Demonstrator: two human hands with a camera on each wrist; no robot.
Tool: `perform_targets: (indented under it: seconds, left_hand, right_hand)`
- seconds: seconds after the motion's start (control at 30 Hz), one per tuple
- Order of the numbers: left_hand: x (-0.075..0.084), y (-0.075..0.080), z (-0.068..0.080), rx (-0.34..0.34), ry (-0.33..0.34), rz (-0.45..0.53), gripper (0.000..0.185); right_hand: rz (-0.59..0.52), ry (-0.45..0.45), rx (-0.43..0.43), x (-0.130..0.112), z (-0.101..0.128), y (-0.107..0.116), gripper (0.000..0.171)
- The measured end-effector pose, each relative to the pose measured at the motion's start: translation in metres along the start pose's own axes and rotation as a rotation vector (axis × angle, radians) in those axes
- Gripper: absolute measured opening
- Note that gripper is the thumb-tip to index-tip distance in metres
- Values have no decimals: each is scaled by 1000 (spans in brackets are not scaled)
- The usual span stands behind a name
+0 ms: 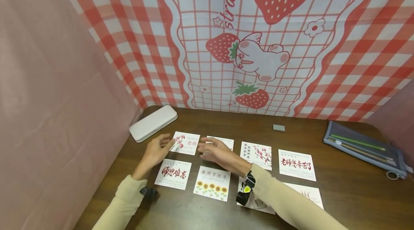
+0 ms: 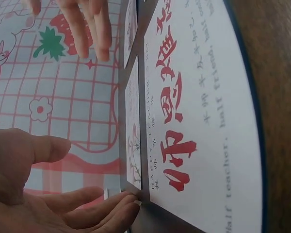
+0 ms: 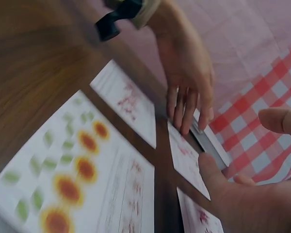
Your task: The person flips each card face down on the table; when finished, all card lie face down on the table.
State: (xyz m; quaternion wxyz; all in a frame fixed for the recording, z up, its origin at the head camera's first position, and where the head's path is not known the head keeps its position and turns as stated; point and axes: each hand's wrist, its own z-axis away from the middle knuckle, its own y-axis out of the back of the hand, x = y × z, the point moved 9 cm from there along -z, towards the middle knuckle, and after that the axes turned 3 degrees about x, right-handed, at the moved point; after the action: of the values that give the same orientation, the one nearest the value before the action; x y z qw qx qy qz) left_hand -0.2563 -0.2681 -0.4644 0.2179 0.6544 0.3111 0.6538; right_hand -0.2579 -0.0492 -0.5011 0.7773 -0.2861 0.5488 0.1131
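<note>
L hand fingers flat, grip loose, tips on white square card w/ pink flowers, R hand grip slack over next white card, dark wood worktop

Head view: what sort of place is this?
Probably a small staged desk booth: a wooden table hemmed in by a strawberry-print cloth, with greeting cards laid in rows and a pencil case at the side.
</note>
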Motion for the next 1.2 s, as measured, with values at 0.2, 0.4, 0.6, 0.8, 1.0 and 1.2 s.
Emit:
perform_targets:
  seconds: [0.2,0.4,0.6,0.8,1.0,1.2]
  left_hand:
    - [-3,1,-1,7,9,18,49]
    - [-6,-1,-1,22,26,42,46]
    - [-5,0,0,47,26,61,42]
    - [-7,-2,2,40,41,64,41]
    - [-5,-7,5,14,22,31,44]
    - [6,-14,11,-35,-38,-30,52]
  right_hand:
    - [-135,-30,42,2,-15,-8,72]
    - [-203,-43,80,8,-19,-9,54]
    - [-244,-62,112,10,-21,-10,65]
    - [-249,-76,141,12,-23,-8,65]
    - [-259,-66,170,10,-23,-6,71]
    - [-273,-53,168,6,-22,-8,72]
